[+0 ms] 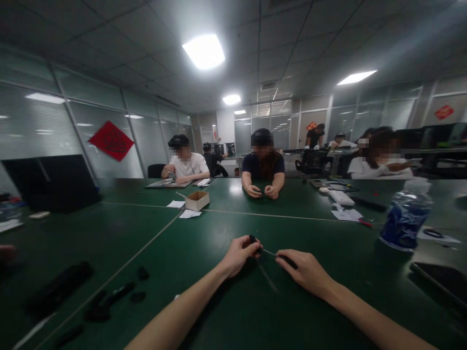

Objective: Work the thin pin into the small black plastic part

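Between the thumb and fingers of my left hand point(241, 253) is a small black part point(255, 242), held just above the green table point(219, 311). My right hand point(305, 271) is closed around the dark handle of a screwdriver point(269, 253). Its thin metal shaft points left and reaches the black part; whether the tip sits in a screw is too small to tell. Several loose black parts point(118, 294) lie on the table to the left of my left forearm, blurred.
A water bottle point(405, 218) and a phone point(441, 282) are at the right. Ahead stands a small open box point(197, 201) beside paper slips. A dark monitor point(51, 180) is at far left. Across the table sit co-workers, one facing me point(263, 165) with both hands on the tabletop.
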The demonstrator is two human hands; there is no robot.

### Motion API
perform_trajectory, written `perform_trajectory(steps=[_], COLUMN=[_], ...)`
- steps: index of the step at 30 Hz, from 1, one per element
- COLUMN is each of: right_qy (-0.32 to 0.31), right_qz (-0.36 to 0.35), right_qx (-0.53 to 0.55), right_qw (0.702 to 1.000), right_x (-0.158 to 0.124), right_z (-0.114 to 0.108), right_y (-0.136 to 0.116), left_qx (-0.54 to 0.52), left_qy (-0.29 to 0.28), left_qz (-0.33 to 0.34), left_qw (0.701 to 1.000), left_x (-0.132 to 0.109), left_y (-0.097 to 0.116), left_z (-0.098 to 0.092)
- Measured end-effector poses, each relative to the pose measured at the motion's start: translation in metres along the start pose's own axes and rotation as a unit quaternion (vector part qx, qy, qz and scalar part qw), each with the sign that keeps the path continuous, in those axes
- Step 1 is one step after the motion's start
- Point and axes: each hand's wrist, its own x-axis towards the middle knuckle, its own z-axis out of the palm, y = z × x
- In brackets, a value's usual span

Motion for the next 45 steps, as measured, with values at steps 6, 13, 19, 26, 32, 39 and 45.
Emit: perform_trajectory(steps=[6,13,19,26,32,39,45], right_qy=[-0.005,-0.004,0.0,0.045,0.053,0.022,0.009], right_qz=[-0.011,-0.01,-0.02,-0.038,-0.049,-0.021,-0.006], right_qx=[0.016,0.013,0.008,-0.02,-0.011,-0.02,-0.043], right_qw=[1.0,1.0,1.0,0.998,0.997,0.999,0.999], right_x=[-0.001,-0.001,-0.001,-0.008,-0.006,-0.002,0.003], right_z=[0.0,-0.001,-0.001,0.014,0.015,0.0,-0.003], right_y=[0.003,0.0,0.0,0.019,0.021,0.0,0.004], left_qx=[-0.022,-0.029,-0.04,-0.079,-0.068,0.004,0.04], left_qy=[0.018,0.019,0.022,0.015,0.018,0.024,0.021], left_qz=[-0.019,-0.023,-0.02,-0.039,-0.035,-0.009,-0.014], left_qw=[0.999,0.999,0.999,0.996,0.997,1.0,0.999], left_x=[0.0,-0.003,-0.003,-0.006,-0.005,-0.001,0.009], left_y=[-0.002,0.005,0.003,-0.004,-0.003,-0.001,-0.004], left_z=[0.001,0.003,0.003,0.001,-0.001,0.003,-0.003])
